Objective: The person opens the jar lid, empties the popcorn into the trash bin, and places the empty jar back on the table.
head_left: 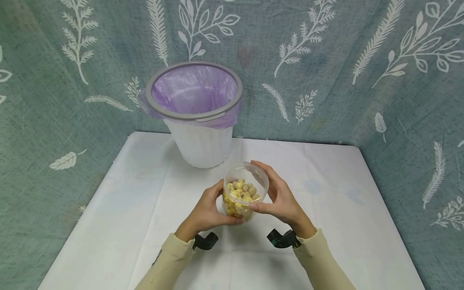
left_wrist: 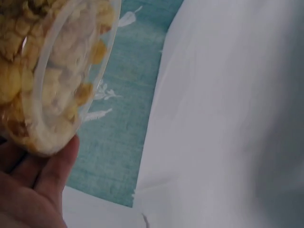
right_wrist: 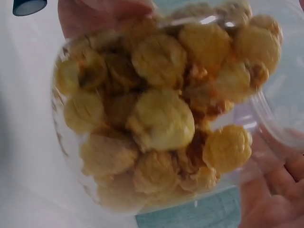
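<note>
Soft light casts faint shadows on the table [head_left: 326, 193]; both wrist views look dimmer, softer (small glints on the tub [right_wrist: 207, 20]).

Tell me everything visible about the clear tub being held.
The clear tub is round, plastic-looking, and holds knobbly yellow popcorn below its rim. Rim up, it is held above the white tabletop, in front of the bin, gripped low by the left hand and at the rim by the right hand. I cannot tell whether it is lidded.
</note>
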A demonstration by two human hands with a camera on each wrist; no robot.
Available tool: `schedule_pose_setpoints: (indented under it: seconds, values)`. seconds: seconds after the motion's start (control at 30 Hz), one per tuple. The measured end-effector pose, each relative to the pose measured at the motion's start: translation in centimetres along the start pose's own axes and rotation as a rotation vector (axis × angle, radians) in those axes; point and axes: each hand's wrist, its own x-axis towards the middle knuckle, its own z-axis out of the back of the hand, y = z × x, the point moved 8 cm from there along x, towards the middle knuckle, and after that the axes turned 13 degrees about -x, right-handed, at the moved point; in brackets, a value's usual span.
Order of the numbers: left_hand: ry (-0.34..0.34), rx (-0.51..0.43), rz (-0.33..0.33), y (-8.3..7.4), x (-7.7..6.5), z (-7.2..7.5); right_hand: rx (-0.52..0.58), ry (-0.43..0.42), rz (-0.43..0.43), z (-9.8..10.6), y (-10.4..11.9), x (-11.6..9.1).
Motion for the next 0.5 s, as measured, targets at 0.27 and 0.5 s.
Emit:
schedule_pose_setpoints:
  seconds: [0.27, 0.5]
  values:
    - [0.102, -0.033, 0.001, 0.1, -0.2, -0.2, 0.007, 0.063, 0.022, -0.2, 0.3, 0.0]
    - [0.125, -0.049, 0.018, 0.2, -0.2, -0.3, 0.012, 0.006, 0.062, 1.1, 0.8, 0.1]
